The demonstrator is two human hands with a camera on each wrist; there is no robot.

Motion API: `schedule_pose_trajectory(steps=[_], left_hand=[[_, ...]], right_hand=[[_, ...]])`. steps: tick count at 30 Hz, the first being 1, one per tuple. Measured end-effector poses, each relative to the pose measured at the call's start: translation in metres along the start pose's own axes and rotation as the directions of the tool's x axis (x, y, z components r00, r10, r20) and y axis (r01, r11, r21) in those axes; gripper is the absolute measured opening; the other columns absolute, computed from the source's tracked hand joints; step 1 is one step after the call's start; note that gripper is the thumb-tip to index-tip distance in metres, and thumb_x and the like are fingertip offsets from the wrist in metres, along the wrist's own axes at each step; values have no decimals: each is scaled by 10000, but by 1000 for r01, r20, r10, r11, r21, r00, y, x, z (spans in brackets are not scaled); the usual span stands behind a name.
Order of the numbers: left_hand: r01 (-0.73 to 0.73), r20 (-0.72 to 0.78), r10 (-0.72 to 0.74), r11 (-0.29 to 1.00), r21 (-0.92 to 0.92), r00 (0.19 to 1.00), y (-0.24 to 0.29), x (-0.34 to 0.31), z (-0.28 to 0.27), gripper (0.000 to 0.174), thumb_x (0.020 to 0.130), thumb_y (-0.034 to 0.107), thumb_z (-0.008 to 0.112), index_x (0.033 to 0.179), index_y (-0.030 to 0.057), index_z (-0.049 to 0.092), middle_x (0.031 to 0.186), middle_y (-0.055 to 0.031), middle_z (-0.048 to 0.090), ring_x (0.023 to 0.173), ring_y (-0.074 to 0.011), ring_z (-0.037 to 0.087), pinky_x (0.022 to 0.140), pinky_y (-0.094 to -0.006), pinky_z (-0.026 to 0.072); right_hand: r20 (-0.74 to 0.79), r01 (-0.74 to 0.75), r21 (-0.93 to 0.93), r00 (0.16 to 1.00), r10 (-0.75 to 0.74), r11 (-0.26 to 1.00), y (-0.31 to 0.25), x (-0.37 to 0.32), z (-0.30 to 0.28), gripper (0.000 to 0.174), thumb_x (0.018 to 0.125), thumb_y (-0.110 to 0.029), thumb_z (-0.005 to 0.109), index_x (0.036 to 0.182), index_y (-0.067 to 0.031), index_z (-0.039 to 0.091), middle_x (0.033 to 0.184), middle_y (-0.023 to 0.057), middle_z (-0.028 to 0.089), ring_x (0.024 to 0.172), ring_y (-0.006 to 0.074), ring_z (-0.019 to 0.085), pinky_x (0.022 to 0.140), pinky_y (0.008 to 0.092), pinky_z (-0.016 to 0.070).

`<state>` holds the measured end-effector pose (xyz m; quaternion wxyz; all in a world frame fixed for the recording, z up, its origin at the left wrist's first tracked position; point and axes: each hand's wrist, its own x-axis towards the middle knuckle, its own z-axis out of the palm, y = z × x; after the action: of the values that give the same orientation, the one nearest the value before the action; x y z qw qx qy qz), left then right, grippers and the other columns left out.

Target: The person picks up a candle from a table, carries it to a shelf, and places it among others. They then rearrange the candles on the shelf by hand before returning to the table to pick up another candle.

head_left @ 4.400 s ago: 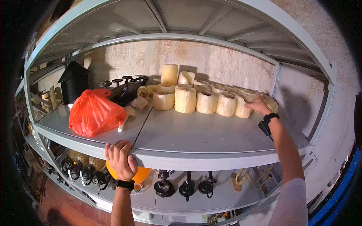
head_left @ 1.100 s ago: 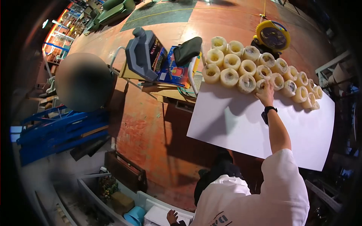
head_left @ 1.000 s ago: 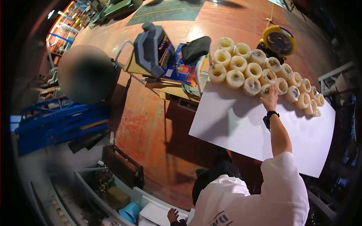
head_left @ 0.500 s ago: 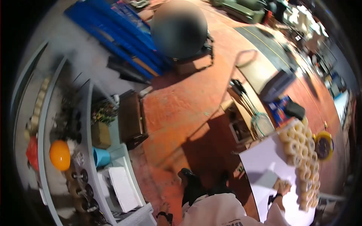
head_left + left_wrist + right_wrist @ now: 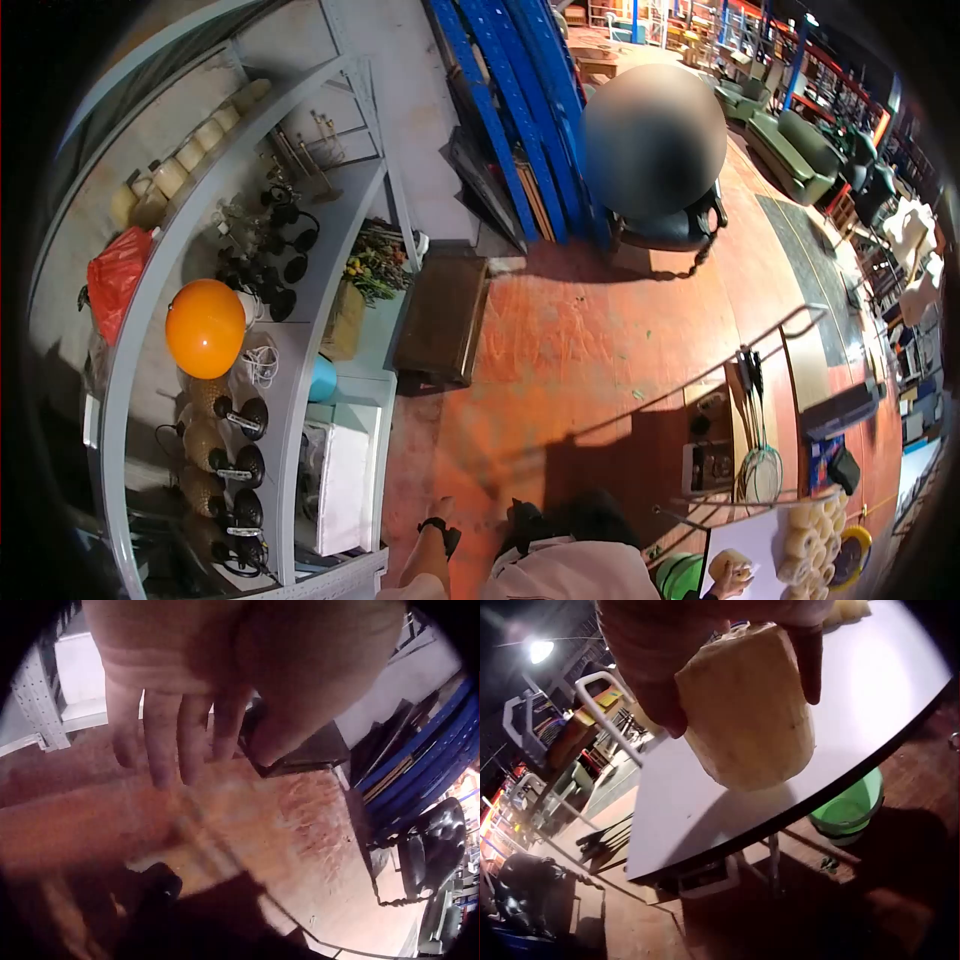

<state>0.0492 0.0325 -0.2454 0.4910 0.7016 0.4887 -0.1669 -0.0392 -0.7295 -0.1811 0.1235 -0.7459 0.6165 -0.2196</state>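
Observation:
In the right wrist view, my right hand (image 5: 712, 645) grips a cream pillar candle (image 5: 750, 720) from above, thumb and fingers round its sides. The candle is upright over the white tabletop (image 5: 885, 675), near its dark edge, with its shadow beneath. From the head view, this hand is at the bottom right, beside rows of similar hollow-topped candles (image 5: 815, 530). My left hand (image 5: 202, 667) hangs over the red floor beside the shelving, fingers loosely extended and holding nothing.
Grey metal shelving (image 5: 345, 250) stands on the left, bearing candles (image 5: 190, 155), a red plastic bag (image 5: 118, 275), an orange rounded object (image 5: 205, 328) and black fixtures. A green bucket (image 5: 851, 806) sits below the table edge. Beyond are rackets (image 5: 760, 470), a wooden chest (image 5: 440, 320) and blue beams (image 5: 520, 120).
The head view has turned from the candle table towards the shelving. My right hand has lifted a candle out of the front row and drawn it away from the group.

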Motion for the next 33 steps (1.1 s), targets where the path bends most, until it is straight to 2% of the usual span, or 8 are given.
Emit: schedule_pose_trajectory(steps=[7,10,17,19,21,26,30,33], left_hand=[[-249,21,248,968,37,968,125,67,-21,339,817,267,591,1024,-1,603,988,-156,630,882,-264,610,777,-366,473],[-194,-72,185,969,-150,980,179,57,-47,297,817,210,602,1021,-5,591,965,-152,633,863,-252,611,769,-338,479],[-235,-441,146,959,-155,885,244,51,-134,283,868,194,548,1097,27,569,985,-114,640,888,-208,625,774,-314,485],[-434,-644,444,881,189,623,240,52,-162,296,875,165,546,1138,30,542,983,-106,639,884,-203,620,777,-308,488],[-456,-753,138,859,-232,643,236,60,-191,208,813,125,616,1008,54,604,932,-105,641,863,-217,619,720,-315,494],[-517,-946,284,840,167,156,306,-5,-295,209,799,-31,556,1002,5,594,959,-105,640,904,-199,592,789,-298,458],[-580,-968,184,775,251,-173,399,-36,-370,169,821,-26,510,979,-36,570,975,-138,614,912,-231,575,820,-308,436],[-566,-923,181,744,355,-341,466,-38,-416,191,839,12,497,1014,-35,554,1065,-167,579,994,-255,552,883,-338,407]], right_hand=[[129,109,638,961,-244,763,-224,-18,54,985,630,-365,808,1392,-66,261,1333,253,332,1169,390,426,953,491,416],[136,191,495,947,-293,848,-363,-56,81,944,638,-282,807,1383,-35,283,1352,233,332,1154,360,441,937,482,434],[212,332,788,646,-733,519,-670,-128,223,914,654,-285,739,1411,-90,264,1337,242,328,1221,396,335,1009,517,297],[145,302,885,545,-826,354,-763,-169,248,963,662,-278,761,1425,-74,209,1333,219,337,1259,352,303,1056,464,267],[234,335,847,463,-855,413,-860,-224,235,936,674,-272,756,1419,-79,225,1376,199,280,1254,348,314,1054,456,274],[-24,373,927,176,-984,44,-1068,-363,223,848,716,-289,724,1403,-107,263,1354,189,281,1256,356,302,1036,481,277],[-145,-323,939,-57,-988,-119,-1179,-488,154,916,660,-17,739,1410,-71,216,1354,130,328,1252,270,327,1043,400,303],[-71,-178,983,-188,-980,-37,-1223,-568,21,948,654,35,721,1416,-51,164,1319,134,391,1208,255,403,1005,389,369]])
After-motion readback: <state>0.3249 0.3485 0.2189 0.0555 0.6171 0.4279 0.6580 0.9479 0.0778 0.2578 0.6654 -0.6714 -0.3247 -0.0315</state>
